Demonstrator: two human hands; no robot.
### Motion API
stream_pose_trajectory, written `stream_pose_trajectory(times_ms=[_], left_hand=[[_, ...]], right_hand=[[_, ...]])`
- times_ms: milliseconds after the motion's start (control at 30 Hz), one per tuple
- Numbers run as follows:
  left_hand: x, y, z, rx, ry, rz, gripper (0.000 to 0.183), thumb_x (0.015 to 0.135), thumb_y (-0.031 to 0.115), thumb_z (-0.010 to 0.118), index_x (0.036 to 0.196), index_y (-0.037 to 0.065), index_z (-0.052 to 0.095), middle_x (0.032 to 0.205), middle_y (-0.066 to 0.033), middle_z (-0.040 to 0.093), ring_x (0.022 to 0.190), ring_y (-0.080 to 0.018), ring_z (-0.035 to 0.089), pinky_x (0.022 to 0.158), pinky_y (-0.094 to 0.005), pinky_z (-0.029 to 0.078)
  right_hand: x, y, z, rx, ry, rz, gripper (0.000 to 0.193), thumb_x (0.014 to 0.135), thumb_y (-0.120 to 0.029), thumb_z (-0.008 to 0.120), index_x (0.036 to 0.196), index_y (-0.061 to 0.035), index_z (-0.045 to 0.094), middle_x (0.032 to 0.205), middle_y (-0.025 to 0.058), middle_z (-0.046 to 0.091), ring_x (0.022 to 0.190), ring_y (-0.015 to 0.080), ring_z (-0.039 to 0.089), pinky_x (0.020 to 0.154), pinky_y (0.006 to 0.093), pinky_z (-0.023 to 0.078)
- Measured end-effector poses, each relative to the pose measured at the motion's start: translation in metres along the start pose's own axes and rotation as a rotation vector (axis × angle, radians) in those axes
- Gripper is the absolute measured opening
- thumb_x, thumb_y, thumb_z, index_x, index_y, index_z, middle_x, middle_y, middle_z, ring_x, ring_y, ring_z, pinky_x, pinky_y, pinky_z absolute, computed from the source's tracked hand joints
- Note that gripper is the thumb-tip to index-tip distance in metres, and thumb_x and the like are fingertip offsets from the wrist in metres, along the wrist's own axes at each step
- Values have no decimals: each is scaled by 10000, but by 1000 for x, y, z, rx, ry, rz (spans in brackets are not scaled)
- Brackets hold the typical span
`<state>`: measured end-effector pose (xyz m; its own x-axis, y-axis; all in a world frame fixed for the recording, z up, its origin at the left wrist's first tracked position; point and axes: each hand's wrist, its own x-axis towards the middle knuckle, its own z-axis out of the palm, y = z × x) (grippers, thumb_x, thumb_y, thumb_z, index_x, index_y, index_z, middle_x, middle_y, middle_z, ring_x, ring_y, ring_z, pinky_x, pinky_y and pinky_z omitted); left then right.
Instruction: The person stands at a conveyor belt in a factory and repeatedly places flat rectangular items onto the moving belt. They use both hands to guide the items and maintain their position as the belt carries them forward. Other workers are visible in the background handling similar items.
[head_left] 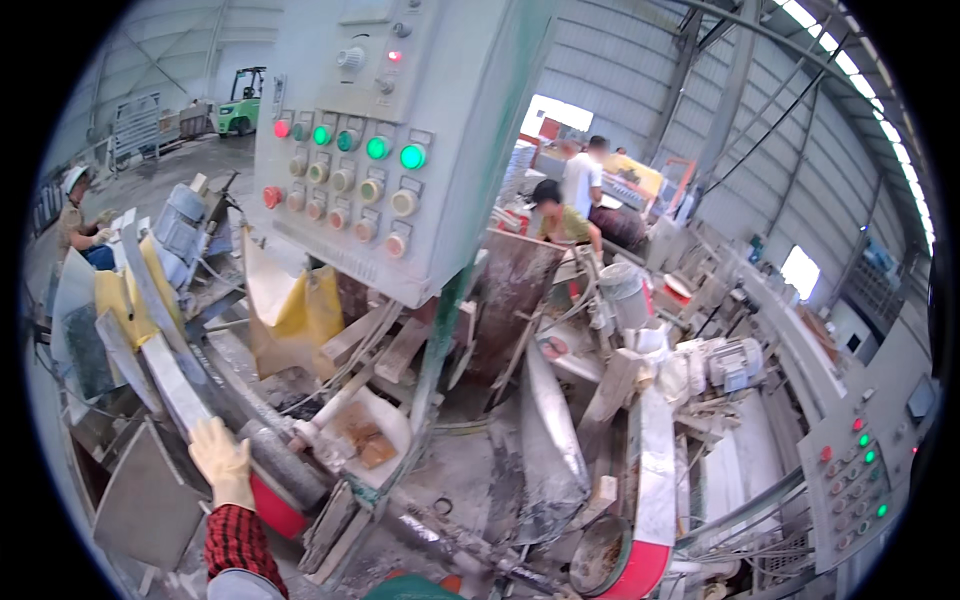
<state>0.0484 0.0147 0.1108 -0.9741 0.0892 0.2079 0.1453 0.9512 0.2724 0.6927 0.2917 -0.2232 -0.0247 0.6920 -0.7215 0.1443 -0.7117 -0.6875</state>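
Observation:
My left hand (222, 462), in a cream work glove, reaches in from the lower left below a red-and-black checked sleeve. Its fingers are stretched out, over the near end of a long white stone strip (172, 382). Whether the palm presses on the strip or hovers just above it, I cannot tell. The strip lies on a narrow machine bed beside a dark belt, whose red end guard (275, 508) is just right of my wrist. Left of the hand leans a grey flat panel (148, 495). My right hand is out of view.
A grey control cabinet (345, 200) with lit buttons hangs ahead on a green post (440, 345). Another strip machine with a red end (640, 572) stands right, near a second control panel (860, 470). Several people work farther off; a green forklift (240, 103) is at the back left.

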Motion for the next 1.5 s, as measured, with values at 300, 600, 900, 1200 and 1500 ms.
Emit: stream_pose_trajectory(times_ms=[300,600,900,1200,1500], left_hand=[[14,-43,85,-162,187,-33,586,746,106,650,1294,22,461,1351,-244,403,1251,-483,341,1093,-496,271],[-47,-12,57,-197,36,5,574,679,164,696,1207,33,513,1311,-263,429,1263,-471,349,1113,-491,237],[-128,71,146,-1199,-293,313,590,596,-43,694,1163,17,542,1137,-125,562,1045,-257,562,950,-364,440],[-269,248,53,-852,-656,1404,679,679,133,769,1295,23,506,1417,-230,416,1329,-366,387,1087,-391,332],[-124,178,46,-610,-696,1129,456,776,127,721,1202,52,575,1198,-164,593,1147,-270,546,999,-368,407]], right_hand=[[-3,-11,-1,-3,16,-1,498,915,-111,539,1384,-68,376,839,198,684,596,251,657,507,370,532],[7,37,10,-3,-42,4,486,916,-116,542,1375,-66,391,841,196,685,600,248,658,512,368,533],[-52,-64,146,267,-547,-154,376,930,-200,605,1268,-61,518,986,182,684,793,226,681,698,313,552],[-227,-222,204,218,-401,-370,576,876,-100,642,1394,-67,393,1242,90,571,1109,207,568,946,345,456],[-95,-189,17,496,631,-652,872,789,10,645,1493,-16,133,1448,222,364,1304,292,417,1086,355,333]])
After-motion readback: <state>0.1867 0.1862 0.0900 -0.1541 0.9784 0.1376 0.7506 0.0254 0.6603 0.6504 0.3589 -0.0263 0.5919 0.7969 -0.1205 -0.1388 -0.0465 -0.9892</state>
